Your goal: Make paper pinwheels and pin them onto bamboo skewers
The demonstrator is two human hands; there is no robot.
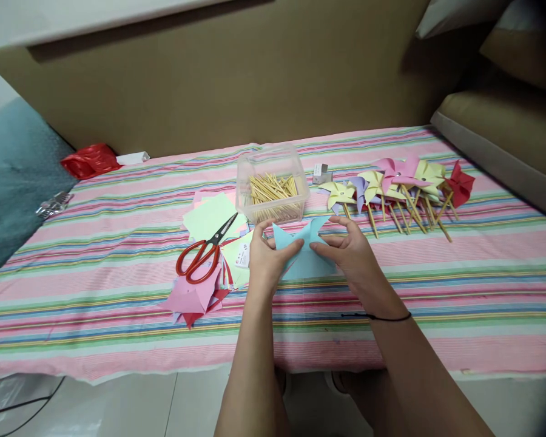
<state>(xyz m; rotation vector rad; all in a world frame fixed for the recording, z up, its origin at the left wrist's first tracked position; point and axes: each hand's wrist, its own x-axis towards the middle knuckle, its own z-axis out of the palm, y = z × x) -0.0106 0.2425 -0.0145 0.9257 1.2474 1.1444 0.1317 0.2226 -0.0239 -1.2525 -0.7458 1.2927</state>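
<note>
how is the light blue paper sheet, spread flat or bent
Bent, not spread flat: the light blue paper sheet rises to two upper points with a dip between, held in the left hand and right hand.

Matt paper (307, 266), smooth plastic box (242, 193)

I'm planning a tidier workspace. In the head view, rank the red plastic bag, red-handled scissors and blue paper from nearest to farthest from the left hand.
1. Blue paper: held in the left hand.
2. Red-handled scissors: to that hand's left.
3. Red plastic bag: far left, toward the back.
</note>
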